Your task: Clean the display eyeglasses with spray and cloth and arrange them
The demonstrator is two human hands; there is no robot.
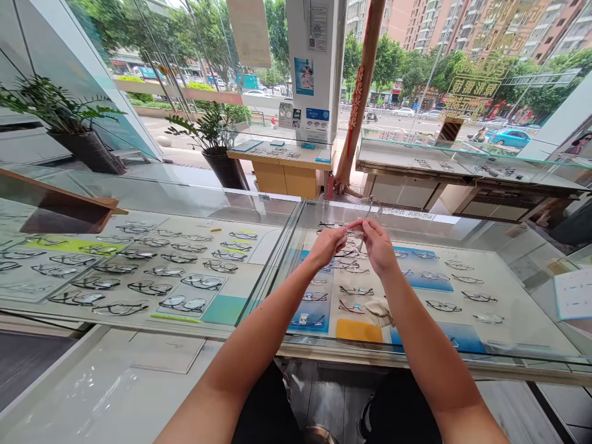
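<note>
A pair of thin-rimmed eyeglasses (369, 208) is held up above the glass counter, its clear lenses facing the window. My right hand (378, 248) pinches the frame from the right, fingers closed near the lenses. From the left, my left hand (327, 245) is also closed at the glasses, its extended fingertip meeting the right fingers. The exact grip on the thin parts is too small to make out. Beneath my hands, inside the case, lie several eyeglasses (356, 290) and a crumpled beige cloth (379, 311).
The glass display counter (546, 345) spans the front, its left section showing rows of eyeglasses (148, 288). A brown wooden board (55, 197) rests at far left. Beyond are potted plants (222, 166), a wooden post (358, 98), another display case (402, 154) and large windows.
</note>
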